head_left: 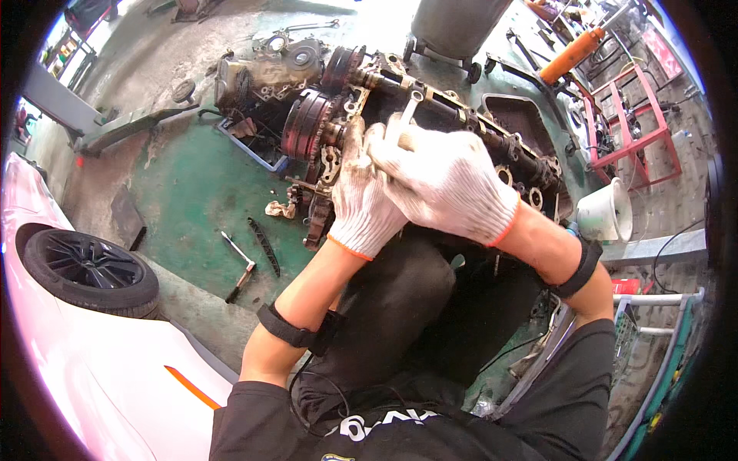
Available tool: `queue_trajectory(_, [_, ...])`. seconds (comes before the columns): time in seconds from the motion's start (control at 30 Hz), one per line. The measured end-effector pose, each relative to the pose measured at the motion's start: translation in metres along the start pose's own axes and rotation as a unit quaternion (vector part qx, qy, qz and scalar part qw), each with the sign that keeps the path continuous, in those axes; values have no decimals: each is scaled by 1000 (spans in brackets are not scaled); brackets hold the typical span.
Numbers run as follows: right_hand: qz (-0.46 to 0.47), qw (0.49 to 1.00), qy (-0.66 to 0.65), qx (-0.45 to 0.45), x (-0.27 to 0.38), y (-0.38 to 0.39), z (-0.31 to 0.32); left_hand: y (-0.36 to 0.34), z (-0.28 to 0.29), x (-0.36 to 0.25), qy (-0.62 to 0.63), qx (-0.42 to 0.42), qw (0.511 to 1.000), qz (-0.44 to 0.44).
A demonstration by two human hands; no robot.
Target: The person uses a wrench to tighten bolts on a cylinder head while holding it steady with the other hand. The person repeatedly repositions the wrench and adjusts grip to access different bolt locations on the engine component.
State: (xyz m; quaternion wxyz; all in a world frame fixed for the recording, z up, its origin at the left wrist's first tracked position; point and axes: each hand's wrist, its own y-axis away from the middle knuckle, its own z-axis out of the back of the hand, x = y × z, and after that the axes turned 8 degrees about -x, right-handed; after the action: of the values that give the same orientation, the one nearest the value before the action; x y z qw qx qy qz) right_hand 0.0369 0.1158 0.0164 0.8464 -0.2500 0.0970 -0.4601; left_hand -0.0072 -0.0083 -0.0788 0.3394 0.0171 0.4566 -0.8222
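Note:
Both my hands wear white knit gloves with orange cuffs and meet above an engine cylinder head (438, 98). From the closed fingers of my right hand (453, 177) a silver wrench (413, 109) sticks up, its ring end on top. My left hand (361, 201) is right beside it, fingers drawn together and pointing up; the right hand partly covers them, so what they pinch is hidden. Just left of my fingertips sits a dark round camshaft gear (304, 129) with a reddish rim. A long dark camshaft (453, 111) runs along the head toward the right.
A greasy engine cover (288, 61) lies beyond the gears, near a blue-edged tray (254, 146). On the green floor are a ratchet (244, 265) and a dark strip (264, 246). A car wheel (91, 269) stands left; a white bucket (605, 211) and red frame (634, 127) stand right.

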Motion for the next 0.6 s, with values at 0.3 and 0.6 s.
queue_trajectory(0.3, [-134,977,-147,-74,9,10,1,-5,1,-3,71,3,997,35])
queue_trajectory(0.6, [-544,686,-473,-98,-34,64,42,-17,10,-13,-63,-3,998,-27])
